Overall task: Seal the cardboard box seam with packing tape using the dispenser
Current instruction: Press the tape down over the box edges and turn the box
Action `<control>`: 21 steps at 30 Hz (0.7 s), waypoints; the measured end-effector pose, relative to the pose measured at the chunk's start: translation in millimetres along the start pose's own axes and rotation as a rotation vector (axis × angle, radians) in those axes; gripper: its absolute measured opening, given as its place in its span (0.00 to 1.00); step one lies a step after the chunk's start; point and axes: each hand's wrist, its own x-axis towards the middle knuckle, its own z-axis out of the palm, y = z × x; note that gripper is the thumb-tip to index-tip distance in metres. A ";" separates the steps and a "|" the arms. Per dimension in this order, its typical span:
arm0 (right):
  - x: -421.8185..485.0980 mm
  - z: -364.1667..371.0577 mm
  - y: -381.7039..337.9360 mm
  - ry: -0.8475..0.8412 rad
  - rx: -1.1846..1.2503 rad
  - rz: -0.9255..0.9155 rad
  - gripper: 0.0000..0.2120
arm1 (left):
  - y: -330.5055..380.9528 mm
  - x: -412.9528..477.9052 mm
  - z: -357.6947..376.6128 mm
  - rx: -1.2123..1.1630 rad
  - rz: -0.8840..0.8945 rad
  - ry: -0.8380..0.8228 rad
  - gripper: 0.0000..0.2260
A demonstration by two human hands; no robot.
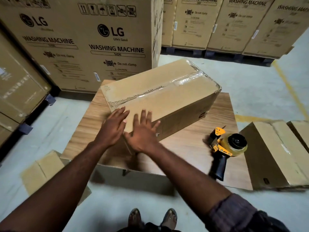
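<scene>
A long brown cardboard box (167, 94) lies at an angle on a low wooden table (189, 144). Its top seam runs lengthwise, with clear tape showing at the far end and torn paper along the near part. My left hand (113, 126) lies flat with straight fingers on the box's near end. My right hand (143, 133) presses with spread fingers on the near corner beside it. The yellow and black tape dispenser (225, 148) with its tape roll lies on the table to the right of the box, untouched.
Tall washing machine cartons (93, 41) stand close behind the table and along the back on pallets. Smaller cardboard boxes sit on the floor at the right (274, 156) and front left (41, 169). My feet (152, 218) are at the table's near edge.
</scene>
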 end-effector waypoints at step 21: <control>-51.7 -92.3 172.3 0.029 0.000 0.064 0.39 | 111.8 13.8 41.5 0.173 0.085 0.021 0.27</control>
